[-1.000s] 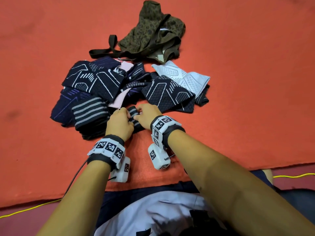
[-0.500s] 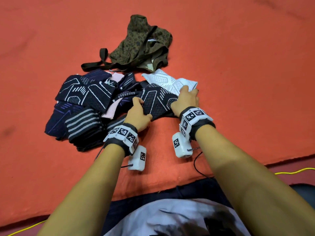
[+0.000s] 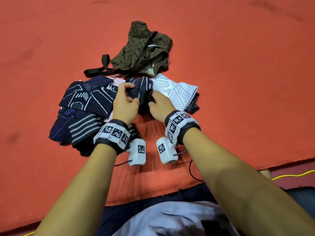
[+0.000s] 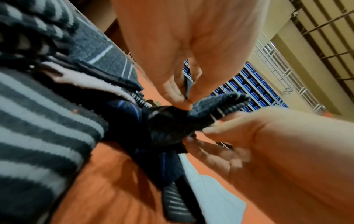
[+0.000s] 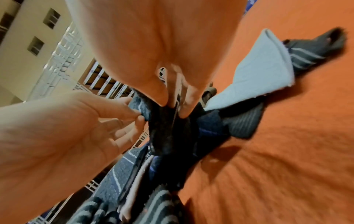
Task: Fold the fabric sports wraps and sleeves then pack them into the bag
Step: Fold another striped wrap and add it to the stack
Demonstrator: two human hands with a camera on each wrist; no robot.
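Note:
On the orange mat lies a heap of fabric sleeves and wraps. My left hand (image 3: 130, 93) and right hand (image 3: 152, 100) both pinch one dark sleeve with white lines (image 3: 140, 88) and hold it bunched up above the heap. In the left wrist view the left hand's thumb and fingers (image 4: 184, 100) nip the dark sleeve (image 4: 172, 122). The right wrist view shows the right fingers (image 5: 172, 104) clamped on the same dark sleeve (image 5: 172, 136). The olive leopard-print bag (image 3: 141, 51) lies crumpled just behind the heap, its opening hidden.
A white patterned sleeve (image 3: 177, 92) lies right of my hands over a dark one. Folded dark sleeves (image 3: 88, 97) and a grey-striped wrap (image 3: 85, 130) are stacked on the left. The bag's strap (image 3: 95, 71) trails left. The mat's front edge (image 3: 255, 166) is near my body.
Both hands left the small striped wrap near me, reached to the dark patterned sleeve, then gathered it and lifted it away from me, uncovering more of the white sleeve.

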